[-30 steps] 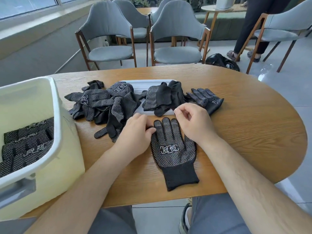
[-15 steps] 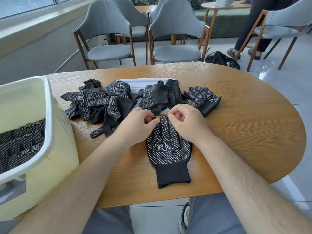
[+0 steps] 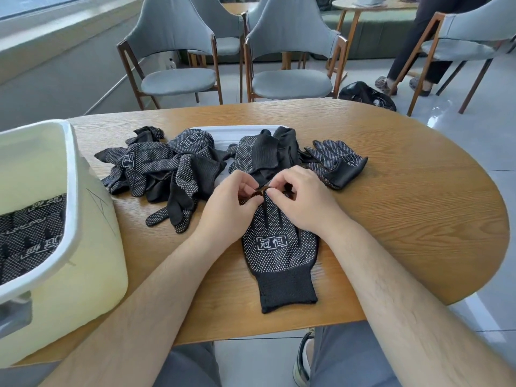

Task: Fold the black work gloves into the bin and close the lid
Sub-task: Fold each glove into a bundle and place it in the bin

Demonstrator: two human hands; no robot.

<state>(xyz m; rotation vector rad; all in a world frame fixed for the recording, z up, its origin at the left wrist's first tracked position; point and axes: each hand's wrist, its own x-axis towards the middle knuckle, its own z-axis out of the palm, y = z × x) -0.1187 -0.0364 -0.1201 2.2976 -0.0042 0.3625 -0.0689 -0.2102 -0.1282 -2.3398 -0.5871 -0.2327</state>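
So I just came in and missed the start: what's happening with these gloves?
A person is folding black work gloves. The left hand and right hand pinch the finger end of one glove lying flat on the table. A loose pile waits behind it, and folded gloves already lie in the open bin.

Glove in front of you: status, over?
Left hand and right hand pinch fingertips of the glove. Glove flat, not yet folded. Loose gloves heaped on the lid; bin open, left.

Left grip [image 3: 226, 209], right grip [image 3: 305, 201] on glove [image 3: 279, 248]
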